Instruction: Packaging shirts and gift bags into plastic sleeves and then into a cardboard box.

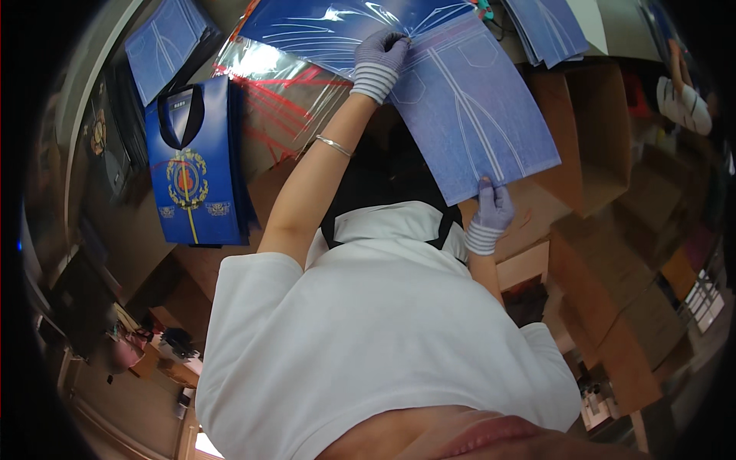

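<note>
Left hand (pixel 381 55), gloved, presses the far end of a blue printed sheet (pixel 475 115) at 12 o'clock. Right hand (pixel 491 208), gloved, pinches its near corner. Clear film bag (pixel 276 84) lies beside it; blue gift bags (pixel 192 169) at 9 o'clock.

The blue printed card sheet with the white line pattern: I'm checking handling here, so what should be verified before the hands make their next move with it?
1. Left hand in a grey glove with striped cuff, on the far end of the blue printed card sheet: ok.
2. Right hand, gloved alike, pinching the sheet's near corner: ok.
3. Sheet flat, no visible crease: ok.
4. Clear plastic sleeve lies at the sheet's far end; whether its mouth is open: cannot tell.
5. Stack of blue bags with a gold emblem lies apart from the sheet: ok.
6. Open brown cardboard box partly under the sheet's right edge: cannot tell whether they touch.
</note>
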### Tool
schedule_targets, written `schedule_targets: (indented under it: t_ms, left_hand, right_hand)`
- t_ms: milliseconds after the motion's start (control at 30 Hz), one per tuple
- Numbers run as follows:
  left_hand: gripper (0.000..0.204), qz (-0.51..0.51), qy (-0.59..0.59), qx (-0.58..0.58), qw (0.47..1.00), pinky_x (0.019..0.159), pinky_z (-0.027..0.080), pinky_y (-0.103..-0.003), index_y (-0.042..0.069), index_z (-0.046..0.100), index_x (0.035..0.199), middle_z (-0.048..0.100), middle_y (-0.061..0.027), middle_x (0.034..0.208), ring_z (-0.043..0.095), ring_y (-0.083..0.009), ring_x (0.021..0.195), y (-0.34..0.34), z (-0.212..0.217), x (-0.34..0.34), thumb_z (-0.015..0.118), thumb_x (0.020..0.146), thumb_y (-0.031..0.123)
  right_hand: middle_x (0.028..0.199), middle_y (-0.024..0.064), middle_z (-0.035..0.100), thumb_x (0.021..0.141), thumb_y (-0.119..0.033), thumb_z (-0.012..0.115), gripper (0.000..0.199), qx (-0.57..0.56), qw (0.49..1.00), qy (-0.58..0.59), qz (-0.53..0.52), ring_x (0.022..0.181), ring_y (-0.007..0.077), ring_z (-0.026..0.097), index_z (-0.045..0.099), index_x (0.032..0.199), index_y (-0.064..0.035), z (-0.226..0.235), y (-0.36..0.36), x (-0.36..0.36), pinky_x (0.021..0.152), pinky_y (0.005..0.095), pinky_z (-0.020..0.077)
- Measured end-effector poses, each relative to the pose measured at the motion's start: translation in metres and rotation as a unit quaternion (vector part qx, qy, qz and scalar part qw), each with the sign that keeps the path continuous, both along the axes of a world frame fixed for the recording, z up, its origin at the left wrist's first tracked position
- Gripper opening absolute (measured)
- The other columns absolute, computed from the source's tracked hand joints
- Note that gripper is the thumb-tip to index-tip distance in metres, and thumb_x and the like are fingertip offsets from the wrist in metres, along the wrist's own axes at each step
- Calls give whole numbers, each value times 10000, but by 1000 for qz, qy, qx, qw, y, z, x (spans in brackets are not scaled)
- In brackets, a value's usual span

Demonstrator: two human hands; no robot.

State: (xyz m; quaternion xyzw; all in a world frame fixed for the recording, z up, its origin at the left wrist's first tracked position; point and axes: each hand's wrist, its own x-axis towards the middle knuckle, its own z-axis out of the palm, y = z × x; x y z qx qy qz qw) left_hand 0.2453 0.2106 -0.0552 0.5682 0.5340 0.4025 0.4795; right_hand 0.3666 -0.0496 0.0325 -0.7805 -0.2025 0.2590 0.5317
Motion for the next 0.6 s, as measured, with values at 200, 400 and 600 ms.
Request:
schedule_targets:
  t_ms: [200, 400, 600]
  left_hand:
    - [160, 0, 31, 21, 999, 667, 482, -287, 35, 642, 819, 625, -105, 755, 608, -203, 693, -14, 17, -18, 614, 723, 160]
    - [147, -94, 30, 39, 994, 690, 477, -278, 35, 629, 838, 616, -100, 803, 603, -198, 742, -47, 21, -50, 606, 722, 122]
    - [159, -175, 2, 57, 983, 701, 461, -289, 10, 603, 883, 596, -112, 851, 583, -227, 777, -63, 48, -57, 586, 734, 62]
  right_hand:
    - [672, 81, 575, 782, -113, 604, 190, -84, 945, 314, 30, 539, 133, 554, 582, 858, 59, -3, 10, 9, 498, 238, 483]
    - [717, 119, 584, 806, -153, 568, 231, -100, 911, 301, 265, 553, 181, 591, 562, 903, 57, -26, 96, 12, 496, 261, 510]
    - [897, 107, 603, 757, -127, 563, 257, 138, 695, -287, 645, 796, 240, 595, 559, 1003, -52, -145, 221, -16, 682, 352, 482]
